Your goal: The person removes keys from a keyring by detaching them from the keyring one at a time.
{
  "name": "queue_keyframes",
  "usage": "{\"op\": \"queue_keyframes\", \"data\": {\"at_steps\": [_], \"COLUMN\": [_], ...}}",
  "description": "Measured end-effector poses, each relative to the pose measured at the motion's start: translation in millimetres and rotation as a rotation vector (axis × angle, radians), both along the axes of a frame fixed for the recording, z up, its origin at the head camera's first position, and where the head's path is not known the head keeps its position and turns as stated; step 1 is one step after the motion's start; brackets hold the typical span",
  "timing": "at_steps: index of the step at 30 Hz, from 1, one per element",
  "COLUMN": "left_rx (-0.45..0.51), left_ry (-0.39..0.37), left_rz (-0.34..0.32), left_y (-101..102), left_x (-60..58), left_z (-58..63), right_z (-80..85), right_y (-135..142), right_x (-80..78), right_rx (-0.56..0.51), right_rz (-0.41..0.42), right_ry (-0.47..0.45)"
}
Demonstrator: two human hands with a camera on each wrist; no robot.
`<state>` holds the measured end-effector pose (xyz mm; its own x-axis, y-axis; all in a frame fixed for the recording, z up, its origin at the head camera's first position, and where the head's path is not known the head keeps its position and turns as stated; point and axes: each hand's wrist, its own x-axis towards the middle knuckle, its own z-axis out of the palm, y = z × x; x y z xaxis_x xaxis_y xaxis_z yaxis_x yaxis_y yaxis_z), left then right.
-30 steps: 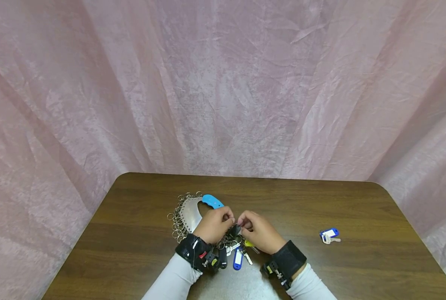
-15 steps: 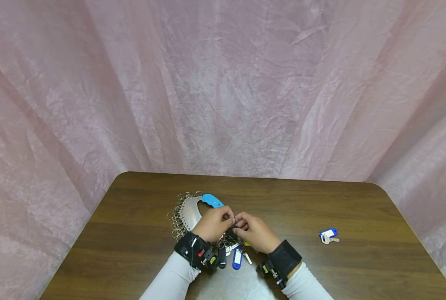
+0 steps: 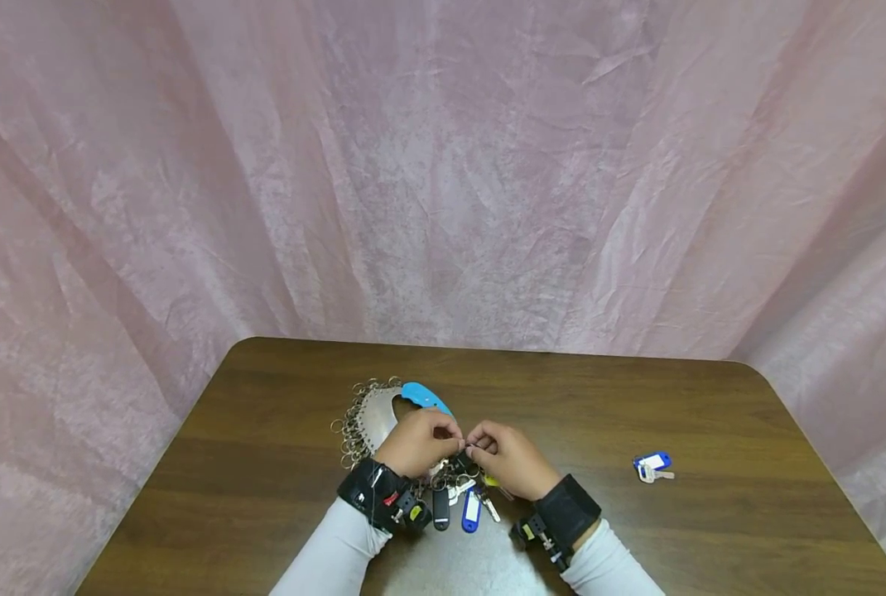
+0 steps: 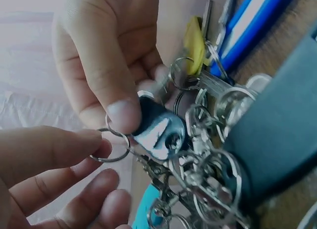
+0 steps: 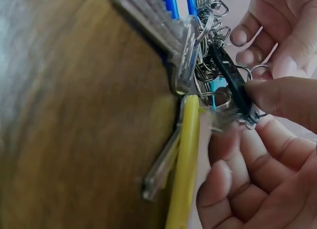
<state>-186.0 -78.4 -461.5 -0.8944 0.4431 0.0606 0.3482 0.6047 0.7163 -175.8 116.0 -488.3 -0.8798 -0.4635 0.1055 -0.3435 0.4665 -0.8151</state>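
My left hand (image 3: 416, 444) pinches a thin metal split ring (image 4: 113, 160) between thumb and finger. Facing it, my right hand (image 3: 513, 459) pinches a small glossy black piece (image 4: 153, 117) with a hole near one end; its kind is unclear. A second ring arc lies by the right thumb, and whether the rings are linked cannot be told. Under the hands hangs a tangle of rings and keys, among them a yellow-headed key (image 5: 184, 154), a blue key tag (image 3: 470, 511) and a long black fob (image 3: 440, 508). Partly behind the left hand lies a curved metal key holder (image 3: 377, 418).
The holder has a blue handle (image 3: 426, 397) and many small rings along its outer edge. Apart on the right of the wooden table (image 3: 279, 397) lie another blue tag (image 3: 652, 461) and a silver key (image 3: 657, 475). A pink curtain (image 3: 443, 207) hangs behind.
My right hand has moved slightly left, towards the left hand, and the fingertips have come close together. The left hand has shifted a little left. The tag and key at right stay put.
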Motion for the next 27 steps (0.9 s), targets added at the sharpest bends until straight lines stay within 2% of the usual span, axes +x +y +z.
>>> {"op": "queue_keyframes", "data": {"at_steps": [8,16,24,27], "left_rx": [0.010,0.004,0.063,0.117], "left_ry": [-0.022,-0.036,-0.037,-0.058], "left_rz": [-0.033,-0.045,-0.088,-0.097], "left_y": [-5.2,-11.7,-17.9,-19.8], "left_x": [0.7,2.0,6.2,7.9], "left_z": [-0.4,-4.0,-5.4,-7.1], "right_z": [1.7,1.9,37.6,39.1], "right_y": [0.4,-0.7,-4.4,-4.4], "right_x": [-1.3,0.8,15.0,14.9], "right_rx": [-0.072,-0.127,-0.177,-0.188], "right_rz": [-0.020,-0.018,0.038,0.067], "right_ry": [-0.001,-0.074,-0.083,-0.087]}}
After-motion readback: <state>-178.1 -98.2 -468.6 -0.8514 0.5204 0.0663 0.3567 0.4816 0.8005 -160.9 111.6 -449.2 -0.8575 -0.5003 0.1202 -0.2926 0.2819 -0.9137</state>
